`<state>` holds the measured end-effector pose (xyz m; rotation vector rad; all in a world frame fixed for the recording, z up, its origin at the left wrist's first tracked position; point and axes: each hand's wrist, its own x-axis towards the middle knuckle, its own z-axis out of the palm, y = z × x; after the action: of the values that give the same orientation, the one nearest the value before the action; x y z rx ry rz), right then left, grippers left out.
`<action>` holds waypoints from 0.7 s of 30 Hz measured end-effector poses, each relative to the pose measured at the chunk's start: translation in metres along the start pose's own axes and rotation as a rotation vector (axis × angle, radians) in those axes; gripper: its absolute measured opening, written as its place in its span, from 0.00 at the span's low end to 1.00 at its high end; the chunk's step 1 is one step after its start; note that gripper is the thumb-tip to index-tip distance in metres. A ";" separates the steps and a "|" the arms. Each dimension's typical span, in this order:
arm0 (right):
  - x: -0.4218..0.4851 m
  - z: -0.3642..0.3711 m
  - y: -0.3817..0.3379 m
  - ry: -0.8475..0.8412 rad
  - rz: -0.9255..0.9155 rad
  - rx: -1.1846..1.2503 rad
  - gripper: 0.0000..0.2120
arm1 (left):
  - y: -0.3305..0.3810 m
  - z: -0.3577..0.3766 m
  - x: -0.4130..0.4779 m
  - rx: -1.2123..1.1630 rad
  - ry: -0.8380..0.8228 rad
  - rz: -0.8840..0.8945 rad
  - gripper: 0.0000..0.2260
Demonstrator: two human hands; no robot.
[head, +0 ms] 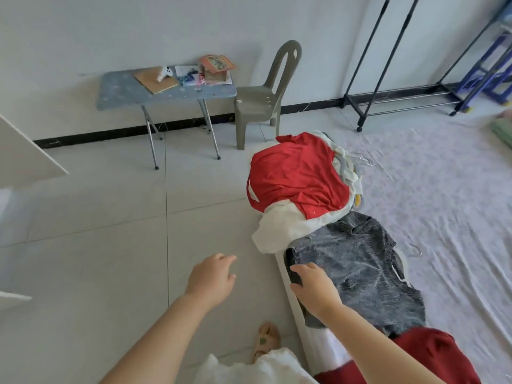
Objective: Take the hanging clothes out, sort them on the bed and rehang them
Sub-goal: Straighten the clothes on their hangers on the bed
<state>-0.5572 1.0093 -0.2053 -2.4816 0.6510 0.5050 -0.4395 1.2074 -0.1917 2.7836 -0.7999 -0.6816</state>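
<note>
Right hand (314,285) grips the grey shirt (360,267) at the bed (443,189) edge; left hand (210,278) hovers empty, fingers relaxed, over the floor (110,217)

Pale floor tiles (97,217) meet a white wall (138,29) with black skirting (110,133). A blue tabletop (119,92) and grey plastic chair (257,98) stand there, with perhaps blue shelving (496,73) far right.

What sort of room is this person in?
Most likely a simple bedroom: a low bed with clothes heaped on its edge, a clothes rack by the wall, plus a folding table and plastic chair.
</note>
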 end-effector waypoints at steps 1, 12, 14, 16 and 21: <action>0.016 -0.010 -0.005 -0.002 -0.009 -0.006 0.20 | 0.000 -0.012 0.016 0.005 0.011 0.001 0.21; 0.160 -0.071 -0.049 0.040 0.082 0.065 0.22 | -0.021 -0.086 0.180 0.054 -0.031 0.152 0.21; 0.183 -0.078 -0.054 0.061 0.131 0.065 0.22 | -0.027 -0.097 0.212 0.094 -0.052 0.208 0.21; 0.209 -0.085 -0.063 0.093 0.194 0.089 0.21 | -0.036 -0.114 0.251 0.153 -0.063 0.281 0.21; 0.262 -0.110 -0.095 0.163 0.309 0.163 0.21 | -0.045 -0.164 0.344 0.216 -0.112 0.415 0.21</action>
<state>-0.2686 0.9279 -0.2040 -2.2944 1.1054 0.3464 -0.0829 1.0659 -0.1909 2.6384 -1.4981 -0.7089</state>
